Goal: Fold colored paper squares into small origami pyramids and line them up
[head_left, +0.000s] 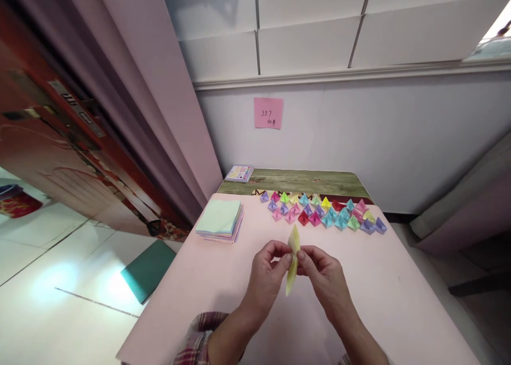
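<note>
Both my hands hold a folded pale yellow paper (293, 261) upright above the pink table (399, 301). My left hand (266, 273) pinches the paper's middle from the left with thumb and fingers closed. From the right, my right hand (324, 277) pinches the same spot. Beyond the hands, several small folded paper shapes (323, 212) in many colours lie in rows near the table's far edge. A stack of square coloured paper sheets (220, 220), pale green on top, rests at the table's far left.
A green wood-patterned surface (303, 181) lies behind the pink table, with a small paper pack (239, 173) on it. A pink sticky note (268, 113) hangs on the wall. A green mat (148, 269) lies on the tiled floor at left, beside a reddish door (59, 152).
</note>
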Demonstrator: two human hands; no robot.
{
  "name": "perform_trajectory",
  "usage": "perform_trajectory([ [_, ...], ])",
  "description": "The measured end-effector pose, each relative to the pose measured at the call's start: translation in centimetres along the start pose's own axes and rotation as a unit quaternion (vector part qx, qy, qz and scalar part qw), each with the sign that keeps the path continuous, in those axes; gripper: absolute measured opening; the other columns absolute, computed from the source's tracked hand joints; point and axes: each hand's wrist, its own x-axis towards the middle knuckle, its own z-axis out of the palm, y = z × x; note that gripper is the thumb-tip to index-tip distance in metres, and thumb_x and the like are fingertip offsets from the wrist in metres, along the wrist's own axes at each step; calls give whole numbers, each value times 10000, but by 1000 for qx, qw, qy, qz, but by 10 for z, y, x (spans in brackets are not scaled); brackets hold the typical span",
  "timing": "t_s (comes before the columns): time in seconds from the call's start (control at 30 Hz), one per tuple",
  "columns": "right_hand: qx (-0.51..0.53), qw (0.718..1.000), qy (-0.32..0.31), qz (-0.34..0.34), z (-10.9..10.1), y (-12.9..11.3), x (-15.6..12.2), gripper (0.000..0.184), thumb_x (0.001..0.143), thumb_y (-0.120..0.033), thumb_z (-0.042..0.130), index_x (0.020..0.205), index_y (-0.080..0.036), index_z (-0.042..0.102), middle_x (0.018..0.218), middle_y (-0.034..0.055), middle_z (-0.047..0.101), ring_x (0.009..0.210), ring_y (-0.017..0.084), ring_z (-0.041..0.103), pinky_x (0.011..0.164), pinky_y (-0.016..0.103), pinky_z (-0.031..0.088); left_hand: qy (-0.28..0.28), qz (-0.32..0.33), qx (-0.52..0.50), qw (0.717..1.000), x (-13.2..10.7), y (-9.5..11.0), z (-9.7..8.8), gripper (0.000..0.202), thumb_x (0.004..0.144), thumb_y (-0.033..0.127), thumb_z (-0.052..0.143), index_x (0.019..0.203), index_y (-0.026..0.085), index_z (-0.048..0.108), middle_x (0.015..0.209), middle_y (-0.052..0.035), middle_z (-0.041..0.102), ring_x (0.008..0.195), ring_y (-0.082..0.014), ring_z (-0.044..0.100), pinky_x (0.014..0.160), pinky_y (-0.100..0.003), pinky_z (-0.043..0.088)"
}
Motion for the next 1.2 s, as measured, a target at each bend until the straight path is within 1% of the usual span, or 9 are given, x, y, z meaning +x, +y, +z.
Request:
perform_trajectory([
  [0.13,6,1000,2,7,-2,0,0,384,771,-529,690,871,-158,698,747,54,685,673,187,651,678,328,574,-3,-2,-1,1000,0,-1,0,184,803,329,663,861,165,600,831,2,602,727,-123,584,687,-242,477],
  [0.27,4,1000,5,9,-4,-1,0,396,768,-524,695,903,-152,700,721,51,678,669,186,647,692,336,574,-2,-6,1,1000,0,0,1,182,802,325,665,860,166,598,830,3,601,720,-119,587,677,-234,470],
  [0.43,10,1000,-20,2,-5,-6,-1,351,764,-479,721,906,-160,684,803,66,697,739,195,656,717,326,560,-9,-4,3,1000,1,3,3,189,795,328,668,859,162,605,826,-5,612,719,-131,603,687,-251,478],
  [0.53,24,999,-35,10,-6,-7,0,346,719,-430,777,923,-169,679,847,65,706,799,199,662,745,308,550,4,-7,6,1000,2,5,4,186,775,317,685,845,160,615,803,-2,609,696,-117,576,661,-231,461],
  [0.63,40,998,-40,21,-7,-7,1,346,699,-412,799,914,-171,674,839,55,705,806,192,661,753,298,544,12,-7,6,1000,3,6,4,176,774,311,682,837,158,623,786,-1,606,697,-115,561,659,-227,457],
  [0.87,36,998,-53,23,-8,-7,2,319,748,-425,755,924,-177,657,848,49,703,806,189,659,755,302,541,1,1,1,1000,2,3,1,160,799,303,663,864,161,626,824,-10,617,753,-130,567,706,-242,471],
  [1.0,23,998,-64,19,-9,-6,1,303,790,-429,712,944,-176,646,903,68,712,816,195,666,751,305,544,-4,1,4,1000,2,2,1,169,816,321,649,866,162,619,818,-7,612,748,-129,562,700,-241,467],
  [1.1,-2,999,-50,3,-9,-4,0,303,816,-431,679,979,-179,636,946,84,716,838,198,673,741,289,545,-8,14,24,1000,1,2,0,187,846,349,613,860,163,612,800,-8,605,739,-130,560,696,-243,461],
  [1.2,-36,999,-22,-30,-7,-4,-3,351,827,-425,660,1078,-187,605,993,98,711,878,212,682,752,293,553,-12,32,69,997,-2,4,0,205,857,369,595,893,168,616,849,-28,622,749,-144,578,683,-251,464],
])
